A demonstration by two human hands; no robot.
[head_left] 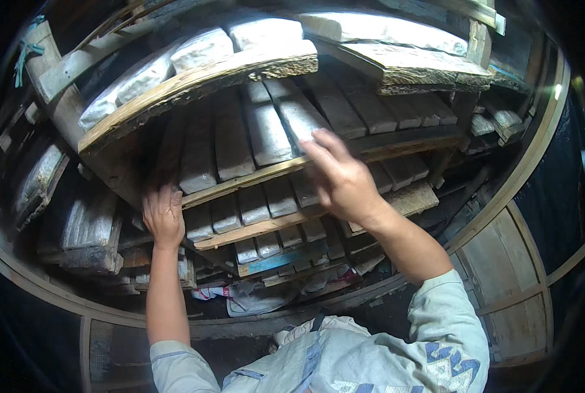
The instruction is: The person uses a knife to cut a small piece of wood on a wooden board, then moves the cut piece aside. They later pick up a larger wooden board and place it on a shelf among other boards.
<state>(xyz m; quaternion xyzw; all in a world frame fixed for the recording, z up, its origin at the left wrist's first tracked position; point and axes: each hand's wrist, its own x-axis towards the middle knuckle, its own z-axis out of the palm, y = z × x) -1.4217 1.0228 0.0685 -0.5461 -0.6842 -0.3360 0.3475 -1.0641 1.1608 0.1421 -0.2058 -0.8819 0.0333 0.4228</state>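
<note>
Long, pale blocks in shiny see-through wrapping lie side by side on the middle wooden shelf (pixel 240 182), their ends toward me. At the left end of that shelf is my left hand (pixel 164 215), its fingers stretched upward against the dark end of a block. My right hand (pixel 348 187) is at the shelf's front edge, by the end of a brightly lit wrapped block (pixel 297 111). Its fingers are apart and partly smeared by motion, and whether they touch the block I cannot tell. Neither hand grips anything that I can see.
An upper shelf board (pixel 201 82) holds more wrapped blocks (pixel 266 33) above my hands. Lower shelves carry several rows of blocks (pixel 253 204). A wooden post (pixel 63 108) stands at left, with further stacks (pixel 89 223) beside it. Crumpled cloth or sacking (pixel 260 301) lies underneath.
</note>
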